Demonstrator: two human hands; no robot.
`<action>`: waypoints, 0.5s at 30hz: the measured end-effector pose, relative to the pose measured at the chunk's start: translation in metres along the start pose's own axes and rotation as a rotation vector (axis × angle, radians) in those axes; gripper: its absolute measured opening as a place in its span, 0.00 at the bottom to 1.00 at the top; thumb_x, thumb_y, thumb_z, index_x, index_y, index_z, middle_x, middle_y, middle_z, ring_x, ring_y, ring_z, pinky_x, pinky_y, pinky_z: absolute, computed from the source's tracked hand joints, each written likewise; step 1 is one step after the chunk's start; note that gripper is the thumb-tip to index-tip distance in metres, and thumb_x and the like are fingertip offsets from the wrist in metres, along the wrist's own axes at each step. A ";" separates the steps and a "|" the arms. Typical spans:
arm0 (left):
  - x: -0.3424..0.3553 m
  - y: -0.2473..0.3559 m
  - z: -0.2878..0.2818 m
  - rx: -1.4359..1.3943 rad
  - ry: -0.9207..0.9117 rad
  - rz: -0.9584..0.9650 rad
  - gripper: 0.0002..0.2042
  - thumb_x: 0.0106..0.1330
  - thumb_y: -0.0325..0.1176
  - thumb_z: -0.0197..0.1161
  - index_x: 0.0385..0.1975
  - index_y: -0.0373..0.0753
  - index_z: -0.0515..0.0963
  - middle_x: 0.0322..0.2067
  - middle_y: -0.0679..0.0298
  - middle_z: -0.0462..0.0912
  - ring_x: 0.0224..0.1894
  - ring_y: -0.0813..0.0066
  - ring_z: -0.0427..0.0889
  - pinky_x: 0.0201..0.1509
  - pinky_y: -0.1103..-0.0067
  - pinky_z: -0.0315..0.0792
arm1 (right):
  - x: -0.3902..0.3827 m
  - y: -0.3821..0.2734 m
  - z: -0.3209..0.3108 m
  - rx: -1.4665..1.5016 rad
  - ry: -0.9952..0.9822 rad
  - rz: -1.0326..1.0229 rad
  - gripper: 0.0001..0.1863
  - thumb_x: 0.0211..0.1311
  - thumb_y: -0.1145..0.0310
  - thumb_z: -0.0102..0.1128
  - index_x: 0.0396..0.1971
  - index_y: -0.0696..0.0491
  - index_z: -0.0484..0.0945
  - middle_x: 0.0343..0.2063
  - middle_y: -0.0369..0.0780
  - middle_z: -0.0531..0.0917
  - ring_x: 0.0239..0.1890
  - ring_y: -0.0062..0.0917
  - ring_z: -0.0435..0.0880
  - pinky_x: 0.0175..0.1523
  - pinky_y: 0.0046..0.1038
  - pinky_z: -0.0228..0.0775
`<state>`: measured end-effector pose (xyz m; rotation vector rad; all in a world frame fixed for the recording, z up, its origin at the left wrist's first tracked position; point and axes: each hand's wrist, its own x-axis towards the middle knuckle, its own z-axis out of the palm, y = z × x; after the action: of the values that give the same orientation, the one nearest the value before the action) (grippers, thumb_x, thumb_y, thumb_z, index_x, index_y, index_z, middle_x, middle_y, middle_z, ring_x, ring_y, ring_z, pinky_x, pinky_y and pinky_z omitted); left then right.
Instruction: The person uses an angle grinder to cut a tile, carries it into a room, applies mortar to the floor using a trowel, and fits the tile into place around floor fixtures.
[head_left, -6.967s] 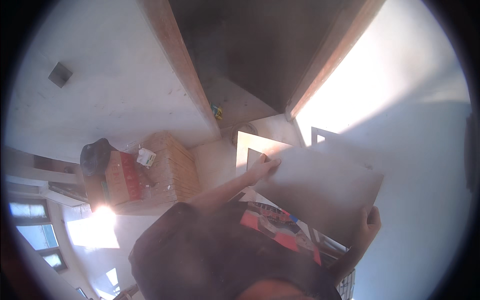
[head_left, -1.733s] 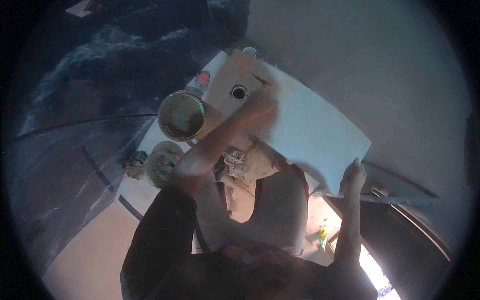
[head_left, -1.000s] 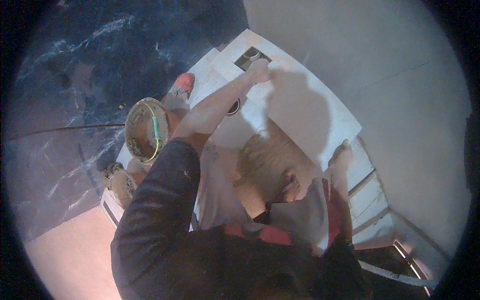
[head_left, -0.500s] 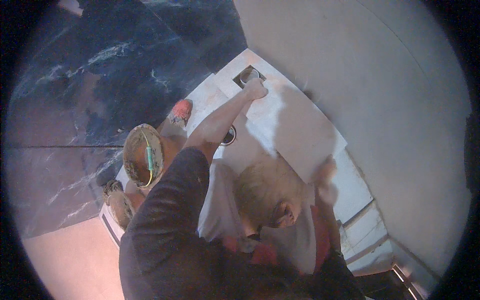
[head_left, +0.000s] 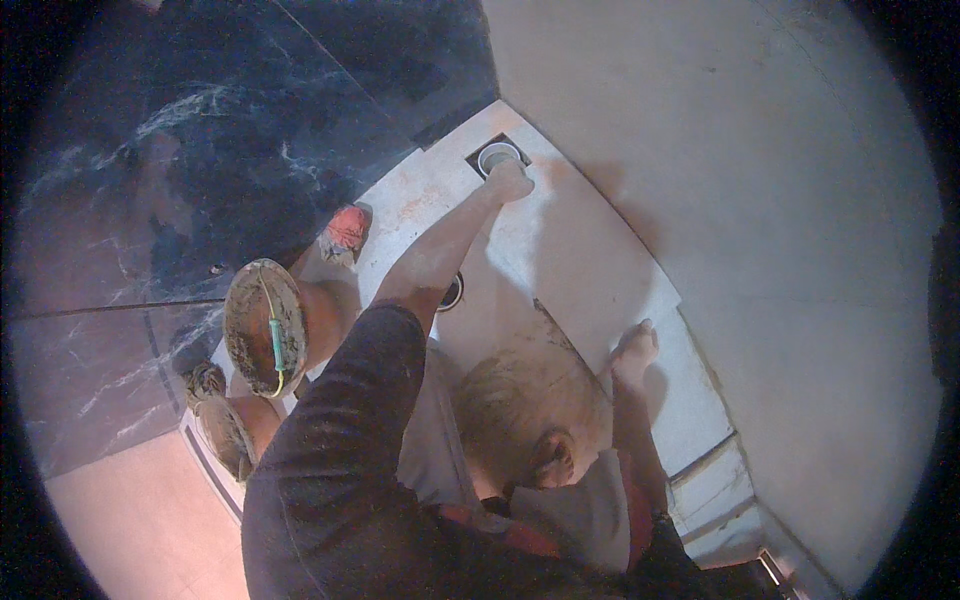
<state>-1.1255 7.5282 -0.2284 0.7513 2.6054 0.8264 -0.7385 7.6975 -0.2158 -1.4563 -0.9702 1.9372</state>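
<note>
A pale tile (head_left: 600, 250) with a square cut-out lies flat in the corner. Inside the cut-out is a white round pipe fitting (head_left: 498, 150). My left hand (head_left: 508, 182) is closed at the cut-out's near edge, over part of the fitting; what its fingertips hold is hidden. My right hand (head_left: 635, 352) grips the tile's near edge at the right, fingers partly out of sight. A second round opening (head_left: 450, 298) shows left of the tile, partly behind my left forearm. Below the tile is a sandy mortar bed (head_left: 500, 400), with my bare foot (head_left: 552, 455) on it.
Two mortar-crusted buckets (head_left: 240, 320) (head_left: 222, 440) stand at left, the upper with a yellow-and-green handle. A red-and-grey bundle (head_left: 345, 228) and a dirty rag (head_left: 203, 383) lie beside them. Dark marbled wall (head_left: 200, 150) rises left, pale wall (head_left: 750, 180) right.
The tile I carried near a doorway now lies in this corner. My left hand has moved onto its cut-out, where the white fitting now shows, and my right hand has shifted down and left.
</note>
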 end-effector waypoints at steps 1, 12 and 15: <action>0.002 0.006 0.002 0.012 -0.025 -0.014 0.12 0.45 0.35 0.60 0.23 0.32 0.82 0.26 0.43 0.84 0.33 0.47 0.85 0.41 0.61 0.78 | 0.001 0.002 -0.001 -0.005 0.016 0.003 0.13 0.73 0.65 0.50 0.25 0.48 0.67 0.18 0.29 0.65 0.18 0.16 0.61 0.23 0.25 0.51; 0.010 0.001 0.005 0.013 0.051 -0.050 0.12 0.44 0.34 0.60 0.24 0.32 0.83 0.28 0.43 0.84 0.34 0.46 0.85 0.42 0.61 0.78 | -0.026 -0.015 0.033 -0.072 0.068 0.004 0.12 0.70 0.62 0.49 0.24 0.47 0.69 0.17 0.29 0.65 0.18 0.16 0.60 0.23 0.27 0.50; 0.013 0.000 0.003 0.027 -0.007 -0.111 0.12 0.44 0.34 0.61 0.25 0.32 0.83 0.30 0.44 0.85 0.36 0.48 0.85 0.43 0.62 0.78 | -0.024 -0.010 0.032 -0.087 0.067 -0.024 0.12 0.69 0.63 0.49 0.24 0.47 0.69 0.16 0.29 0.65 0.17 0.17 0.61 0.23 0.27 0.51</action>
<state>-1.1351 7.5369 -0.2326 0.6088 2.6304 0.7562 -0.7624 7.6781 -0.1891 -1.5409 -1.0489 1.8373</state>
